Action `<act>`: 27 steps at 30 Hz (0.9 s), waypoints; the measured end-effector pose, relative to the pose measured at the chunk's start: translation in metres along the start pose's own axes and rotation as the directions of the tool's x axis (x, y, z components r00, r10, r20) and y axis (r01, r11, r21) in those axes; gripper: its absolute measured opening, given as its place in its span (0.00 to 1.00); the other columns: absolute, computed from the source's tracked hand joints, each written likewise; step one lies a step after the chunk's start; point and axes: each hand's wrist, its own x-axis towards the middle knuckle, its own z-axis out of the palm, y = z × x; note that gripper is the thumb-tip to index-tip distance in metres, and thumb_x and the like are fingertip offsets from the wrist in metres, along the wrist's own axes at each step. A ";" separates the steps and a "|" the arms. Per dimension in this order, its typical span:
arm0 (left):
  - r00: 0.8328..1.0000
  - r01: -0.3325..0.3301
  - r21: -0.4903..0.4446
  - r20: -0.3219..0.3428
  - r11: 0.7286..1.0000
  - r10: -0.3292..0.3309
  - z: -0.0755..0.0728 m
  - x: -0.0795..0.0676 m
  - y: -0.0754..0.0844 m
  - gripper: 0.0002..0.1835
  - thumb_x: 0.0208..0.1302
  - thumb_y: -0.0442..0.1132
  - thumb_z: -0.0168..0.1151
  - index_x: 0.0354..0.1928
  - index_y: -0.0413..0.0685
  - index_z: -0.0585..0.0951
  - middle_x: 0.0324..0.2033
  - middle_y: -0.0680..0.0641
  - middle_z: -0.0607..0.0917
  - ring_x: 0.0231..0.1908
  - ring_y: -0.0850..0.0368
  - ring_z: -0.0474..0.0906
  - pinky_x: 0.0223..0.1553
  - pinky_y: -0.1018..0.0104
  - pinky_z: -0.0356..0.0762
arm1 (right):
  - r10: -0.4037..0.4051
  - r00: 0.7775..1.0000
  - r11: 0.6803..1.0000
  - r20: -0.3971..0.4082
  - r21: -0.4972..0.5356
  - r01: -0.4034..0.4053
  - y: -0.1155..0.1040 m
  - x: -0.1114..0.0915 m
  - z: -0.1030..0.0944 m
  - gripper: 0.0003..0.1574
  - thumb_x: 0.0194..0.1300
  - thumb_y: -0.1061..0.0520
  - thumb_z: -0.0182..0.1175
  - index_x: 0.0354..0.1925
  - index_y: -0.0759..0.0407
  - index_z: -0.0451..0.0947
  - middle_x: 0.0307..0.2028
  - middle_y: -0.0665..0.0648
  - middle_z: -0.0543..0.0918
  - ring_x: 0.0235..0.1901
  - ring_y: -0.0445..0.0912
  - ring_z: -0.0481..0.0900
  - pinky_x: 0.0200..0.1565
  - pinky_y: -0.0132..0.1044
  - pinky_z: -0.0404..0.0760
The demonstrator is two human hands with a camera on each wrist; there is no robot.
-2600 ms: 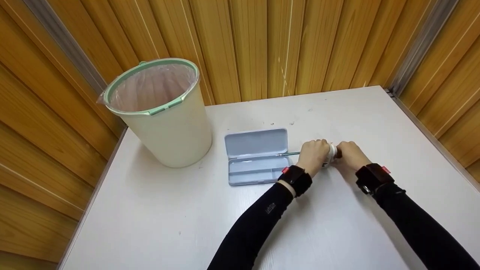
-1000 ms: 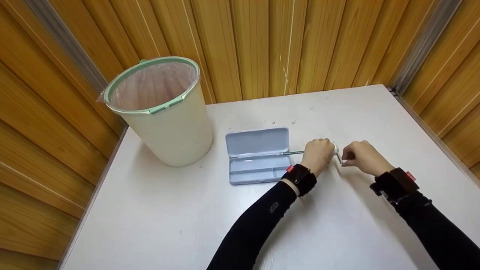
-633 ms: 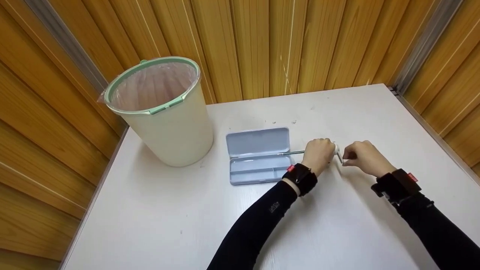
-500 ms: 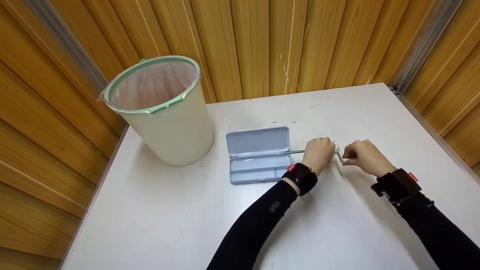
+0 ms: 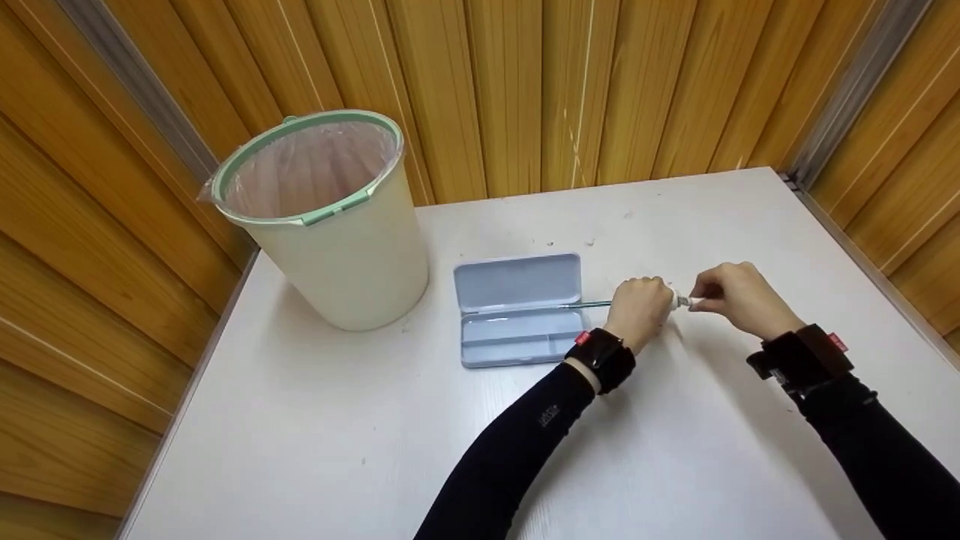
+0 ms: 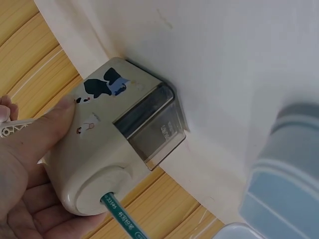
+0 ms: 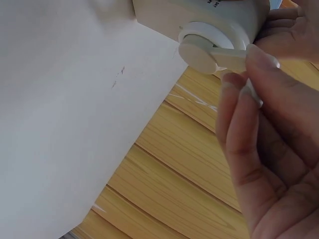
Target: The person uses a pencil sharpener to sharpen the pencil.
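Observation:
A cream crank pencil sharpener (image 6: 102, 144) with small picture stickers stands on the white table. My left hand (image 5: 637, 311) grips its body from above, thumb on one side and fingers on the other. A green pencil (image 6: 124, 219) sticks out of the round front opening, its far end reaching over the pencil case in the head view. The sharpener's clear shavings drawer (image 6: 155, 133) faces away from my palm. On the opposite end, my right hand (image 7: 279, 134) pinches the crank handle (image 7: 232, 59) between thumb and fingertips. The pencil's tip is hidden inside the sharpener.
A light blue pencil case (image 5: 516, 283) lies open just left of my left hand, its lower half divided into compartments. Farther left stands a cream bin (image 5: 352, 277) with a green rim and plastic liner. Wood-patterned panels (image 5: 502, 97) border the white table (image 5: 315, 435).
My right hand has moved from close against the sharpener to its crank handle, then up and slightly right, turning the crank from pointing down to pointing right. My left hand keeps its grip.

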 end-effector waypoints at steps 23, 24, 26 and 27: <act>1.000 0.016 -0.005 -0.018 1.000 -0.016 0.003 0.001 -0.002 0.11 0.70 0.41 0.53 0.34 0.60 0.85 0.31 0.61 0.85 0.30 0.67 0.83 0.30 0.75 0.80 | -0.001 0.980 0.995 -0.201 -0.102 -0.019 -0.004 0.010 0.010 0.05 0.51 0.69 0.70 0.25 0.68 0.81 0.25 0.65 0.85 0.25 0.55 0.82 0.28 0.42 0.75; 1.000 0.016 -0.008 -0.016 1.000 -0.016 0.003 0.001 -0.002 0.11 0.70 0.41 0.53 0.35 0.60 0.85 0.31 0.61 0.85 0.30 0.67 0.83 0.30 0.74 0.81 | -0.005 0.976 0.994 -0.217 -0.111 -0.020 -0.004 0.010 0.012 0.06 0.51 0.69 0.70 0.24 0.68 0.81 0.25 0.65 0.85 0.24 0.55 0.82 0.28 0.43 0.75; 1.000 0.019 -0.011 -0.016 1.000 -0.020 0.003 0.001 -0.002 0.11 0.70 0.41 0.53 0.35 0.60 0.85 0.31 0.61 0.86 0.31 0.66 0.83 0.30 0.74 0.81 | -0.014 0.969 0.992 -0.246 -0.127 -0.018 -0.004 0.012 0.014 0.06 0.51 0.69 0.70 0.24 0.68 0.80 0.25 0.66 0.85 0.24 0.56 0.82 0.28 0.45 0.75; 1.000 0.021 -0.012 -0.016 1.000 -0.021 0.003 0.001 -0.002 0.11 0.70 0.41 0.54 0.35 0.60 0.85 0.31 0.61 0.86 0.31 0.66 0.83 0.30 0.74 0.81 | -0.018 0.967 0.991 -0.254 -0.131 -0.016 -0.003 0.013 0.014 0.06 0.51 0.69 0.70 0.24 0.68 0.80 0.26 0.66 0.85 0.24 0.57 0.82 0.28 0.46 0.75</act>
